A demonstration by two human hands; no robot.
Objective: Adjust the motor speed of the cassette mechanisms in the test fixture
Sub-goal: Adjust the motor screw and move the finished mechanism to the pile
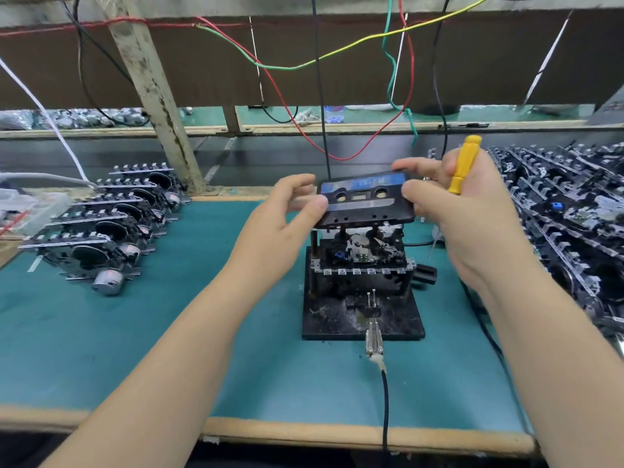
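Note:
A black cassette tape (pixel 366 199) with a blue label hovers above the cassette mechanism (pixel 363 256) seated in the black test fixture (pixel 363 319) at the table's middle. My left hand (pixel 287 217) pinches the cassette's left end with thumb and fingers. My right hand (pixel 462 204) pinches its right end while a yellow-handled screwdriver (pixel 464 163) is tucked upright against the palm.
Several cassette mechanisms (pixel 108 228) stand in a row on the green mat (pixel 135 332) at left. A dense pile of mechanisms (pixel 574 214) fills the right side. A probe with a black cable (pixel 385 400) runs from the fixture to the front edge. Coloured wires (pixel 304 65) hang overhead.

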